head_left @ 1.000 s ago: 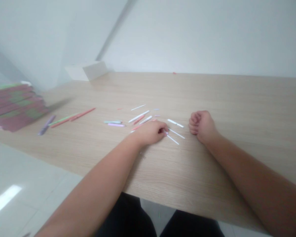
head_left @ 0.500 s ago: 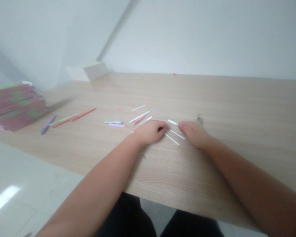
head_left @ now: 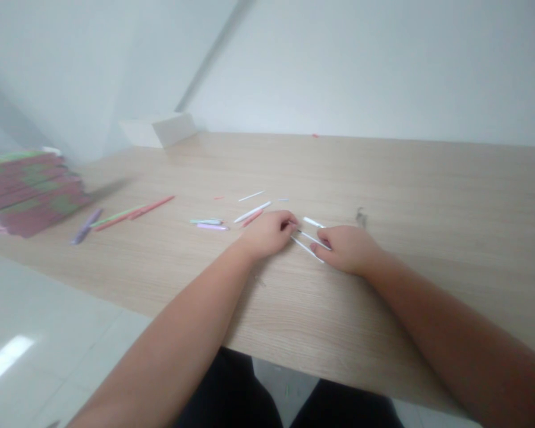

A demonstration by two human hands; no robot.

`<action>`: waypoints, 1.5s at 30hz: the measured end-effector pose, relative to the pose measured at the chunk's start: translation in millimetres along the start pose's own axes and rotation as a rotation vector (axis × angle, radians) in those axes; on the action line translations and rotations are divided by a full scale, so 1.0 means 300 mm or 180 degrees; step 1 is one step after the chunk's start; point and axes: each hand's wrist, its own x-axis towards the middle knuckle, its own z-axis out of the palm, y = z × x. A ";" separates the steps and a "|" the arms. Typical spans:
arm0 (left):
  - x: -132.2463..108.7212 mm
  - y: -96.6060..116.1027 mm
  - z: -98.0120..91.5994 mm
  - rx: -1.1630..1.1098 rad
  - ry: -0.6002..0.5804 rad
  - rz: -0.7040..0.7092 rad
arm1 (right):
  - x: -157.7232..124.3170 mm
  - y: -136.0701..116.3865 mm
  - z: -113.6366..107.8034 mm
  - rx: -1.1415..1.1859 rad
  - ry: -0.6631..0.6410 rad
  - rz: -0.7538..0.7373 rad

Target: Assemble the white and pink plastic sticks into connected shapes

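far left of the hands, a maroon-and-green stack is resting on the wooden table. the left hand is lying curled, fingertips touching two white sticks between the hands; the right hand is lying curled against them, close to the left; any grip cannot be told.

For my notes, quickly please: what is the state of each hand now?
Left hand: curled, fingertips at the thin white sticks; cannot tell if holding.
Right hand: half-closed, fingers on those sticks; cannot tell if holding.
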 end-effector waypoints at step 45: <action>-0.005 -0.025 -0.025 0.0063 0.0068 -0.0504 | -0.012 0.036 0.001 0.0181 0.0192 -0.0432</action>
